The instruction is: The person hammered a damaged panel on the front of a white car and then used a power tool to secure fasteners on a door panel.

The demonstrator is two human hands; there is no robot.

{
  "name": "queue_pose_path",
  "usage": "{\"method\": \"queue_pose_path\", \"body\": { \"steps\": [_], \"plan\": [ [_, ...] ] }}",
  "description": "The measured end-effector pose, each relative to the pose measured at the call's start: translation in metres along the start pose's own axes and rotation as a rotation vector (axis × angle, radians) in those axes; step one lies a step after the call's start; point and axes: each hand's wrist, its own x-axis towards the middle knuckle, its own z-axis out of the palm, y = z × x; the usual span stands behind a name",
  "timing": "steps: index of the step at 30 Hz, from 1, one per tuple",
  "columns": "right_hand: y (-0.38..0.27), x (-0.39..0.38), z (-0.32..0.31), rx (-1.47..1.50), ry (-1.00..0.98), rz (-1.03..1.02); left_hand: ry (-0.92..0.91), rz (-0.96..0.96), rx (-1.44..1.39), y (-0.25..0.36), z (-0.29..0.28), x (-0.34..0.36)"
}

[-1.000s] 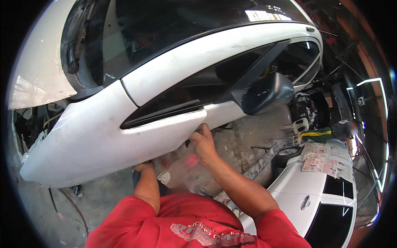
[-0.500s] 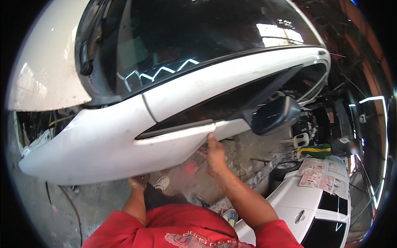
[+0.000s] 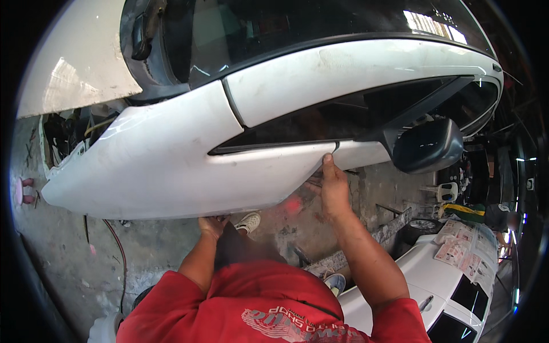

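Observation:
A white car fender (image 3: pixel 154 154) lies along the car's front corner, between the hood and the front door. My right hand (image 3: pixel 334 186) grips its rear edge by the door gap, thumb on the outer face and the other fingers curled behind. My left hand (image 3: pixel 212 224) is at the fender's lower edge, with its fingers partly hidden beneath the panel. A narrow dark gap separates the fender from the white door and pillar (image 3: pixel 354 68).
A black side mirror (image 3: pixel 429 146) juts out right of my right hand. The white hood (image 3: pixel 74 63) is at upper left. Another white car (image 3: pixel 426 274), partly papered over, stands at lower right. A hose (image 3: pixel 121 251) runs along the concrete floor (image 3: pixel 63 251). A white chair (image 3: pixel 446 191) is farther back.
The view has shifted, so the car and my hands appear higher and farther right. Both hands keep their places on the fender. The gap beside the pillar looks slightly wider.

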Motion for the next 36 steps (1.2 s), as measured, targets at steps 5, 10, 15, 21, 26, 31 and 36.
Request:
{"method": "queue_pose_path", "body": {
  "steps": [5, 10, 15, 21, 26, 31, 36],
  "plan": [
    [-0.012, -0.011, 0.008, -0.026, 0.017, 0.012, 0.012, 0.033, -0.021, 0.001, 0.012, -0.007],
    [-0.009, -0.003, -0.005, -0.082, 0.034, 0.089, 0.005, -0.06, 0.006, -0.008, 0.005, -0.017],
    [-0.009, -0.003, 0.009, -0.056, -0.006, 0.036, 0.005, 0.006, 0.011, -0.002, 0.005, -0.017],
    [0.002, -0.013, 0.021, 0.005, 0.105, -0.081, 0.101, 0.061, -0.083, -0.004, 0.028, 0.0],
    [0.007, -0.01, 0.017, 0.007, 0.161, -0.122, 0.094, 0.082, -0.104, -0.007, 0.056, -0.001],
    [-0.005, -0.008, 0.015, -0.098, 0.074, -0.042, 0.023, 0.082, 0.006, 0.003, 0.025, 0.0],
    [0.0, -0.008, -0.004, -0.116, 0.063, -0.051, -0.046, -0.011, -0.022, -0.002, 0.024, -0.012]
  ]
}}
